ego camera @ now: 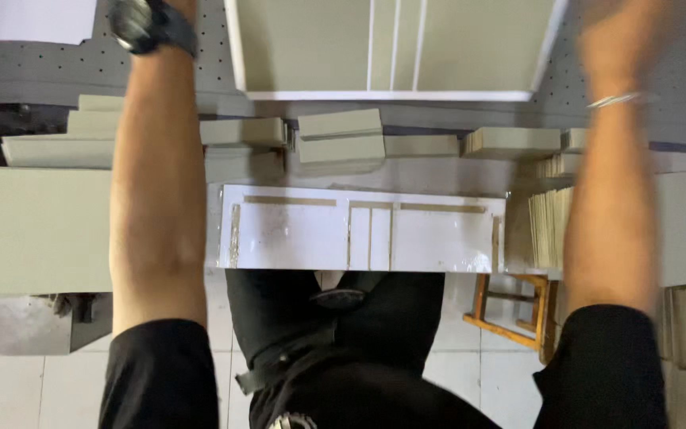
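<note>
Far left, top edge: corner of a white sheet (25,20), lying on a grey perforated bench top (33,71).

Left, below it: a large grey-green board (33,230), flat, its near edge over a tiled floor (9,389).

Left arm: bare forearm under a black sleeve, reaching away from the body. A black wristwatch (148,24) sits at the wrist. The left hand (183,6) is cut off by the top edge; only its heel shows, so the fingers' spread cannot be told.

Behind the arm, across the middle: small grey-green card blocks (339,135) in low stacks, in a row along the bench, some overlapping.

Centre, near: a white template panel (363,230) with tan strips set along its top edge and as upright dividers; it lies flat, its near edge above the person's dark trousers.

Centre, top: a large grey-green tray-like card with white borders (391,48), with three thin white lines down its middle. It lies between the two hands on the perforated top; whether either hand touches it cannot be told.

Right of the panel: a stack of thin tan sheets (549,226) seen edge-on, and below it a wooden stool frame (518,306) on the floor.

Right arm: bare forearm, thin silver bangle (621,99) at the wrist. The right hand (625,36) is blurred, its fingers not readable.
</note>
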